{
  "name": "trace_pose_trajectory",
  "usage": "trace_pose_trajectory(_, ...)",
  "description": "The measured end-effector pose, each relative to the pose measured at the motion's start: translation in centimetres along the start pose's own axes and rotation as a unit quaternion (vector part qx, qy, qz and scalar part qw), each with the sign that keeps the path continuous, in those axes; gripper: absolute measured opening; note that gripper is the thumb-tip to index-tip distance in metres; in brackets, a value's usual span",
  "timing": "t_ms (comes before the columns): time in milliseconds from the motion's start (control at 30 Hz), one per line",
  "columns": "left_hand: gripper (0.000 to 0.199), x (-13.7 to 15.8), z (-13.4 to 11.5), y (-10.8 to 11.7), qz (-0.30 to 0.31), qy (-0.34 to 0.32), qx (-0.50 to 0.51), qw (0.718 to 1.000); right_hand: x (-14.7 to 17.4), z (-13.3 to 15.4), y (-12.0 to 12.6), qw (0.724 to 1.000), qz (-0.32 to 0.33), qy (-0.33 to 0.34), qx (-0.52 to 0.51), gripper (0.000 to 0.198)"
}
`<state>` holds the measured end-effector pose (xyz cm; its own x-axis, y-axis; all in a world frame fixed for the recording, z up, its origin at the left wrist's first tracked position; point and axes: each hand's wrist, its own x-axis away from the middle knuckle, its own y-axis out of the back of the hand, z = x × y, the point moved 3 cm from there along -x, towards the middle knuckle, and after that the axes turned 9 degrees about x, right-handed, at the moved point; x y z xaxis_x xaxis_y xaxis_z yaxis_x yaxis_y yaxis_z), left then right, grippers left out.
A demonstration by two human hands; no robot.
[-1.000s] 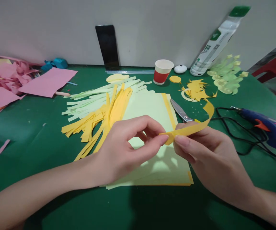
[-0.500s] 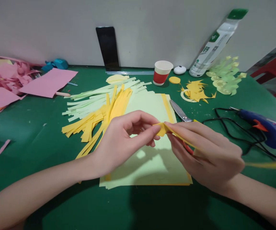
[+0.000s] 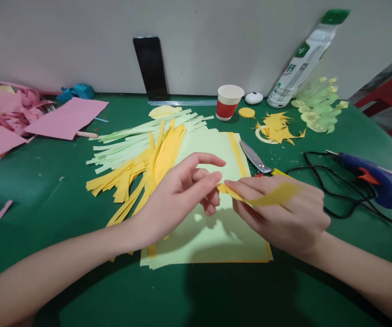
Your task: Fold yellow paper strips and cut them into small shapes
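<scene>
A yellow paper strip (image 3: 274, 195) is pinched in my right hand (image 3: 281, 218), its long tail blurred across the back of the fingers. The strip's small folded end (image 3: 222, 187) sticks out by the right fingertips, close to my left hand (image 3: 189, 190). There the left thumb and index finger stand apart, the other fingers curled beneath. Both hands hover over a stack of pale green paper (image 3: 213, 240). Beside the left hand lie yellow paper strips (image 3: 165, 150) and light green strips (image 3: 114, 152). Scissors (image 3: 255, 156) rest partly hidden behind the right hand.
A blue glue gun (image 3: 376, 177) with a black cord lies right. Along the back stand a paper cup (image 3: 230, 103), a white bottle (image 3: 301, 59) and a dark panel (image 3: 151, 68). Yellow scraps (image 3: 277, 127) and a pale green paper plant (image 3: 320, 106) sit right, pink paper (image 3: 68, 118) left.
The left thumb and index finger have parted from the strip's folded end. My right hand has shifted slightly left, and the strip's tail has swung up over it.
</scene>
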<state>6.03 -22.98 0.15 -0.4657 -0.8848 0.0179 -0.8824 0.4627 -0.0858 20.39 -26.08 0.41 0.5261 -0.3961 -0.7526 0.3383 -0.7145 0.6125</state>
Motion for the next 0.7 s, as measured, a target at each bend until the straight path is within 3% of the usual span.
trace_pose_trajectory(100, 0.018, -0.1, -0.3, 0.3, -0.004, -0.097, -0.112, 0.989, -0.7, -0.4, 0.1, 0.996, 0.035, -0.070, -0.050, 0.015)
trace_pose_trajectory(200, 0.011, 0.0, -0.5, 0.3, -0.003, -0.210, -0.208, 0.955, -1.1, -0.8, -0.1, 0.976, 0.112, -0.130, -0.130, 0.022)
trace_pose_trajectory(333, 0.004, 0.0, -0.5, 0.3, -0.025, -0.268, -0.252, 0.930, -1.4, -1.1, -0.1, 0.952, 0.176, -0.160, -0.193, 0.021)
trace_pose_trajectory(400, 0.004, -0.1, -0.6, 0.3, -0.028, -0.252, -0.248, 0.935, -1.5, -1.2, 0.0, 0.943, 0.193, -0.166, -0.214, 0.020)
trace_pose_trajectory(533, 0.005, -0.3, -0.6, 0.4, -0.012, -0.146, -0.186, 0.972, -1.5, -1.6, 0.1, 0.910, 0.222, -0.214, -0.278, 0.016)
trace_pose_trajectory(700, 0.008, -0.3, -0.8, 0.4, -0.001, -0.049, -0.123, 0.991, -1.7, -2.3, 0.4, 0.861, 0.207, -0.297, -0.357, 0.014)
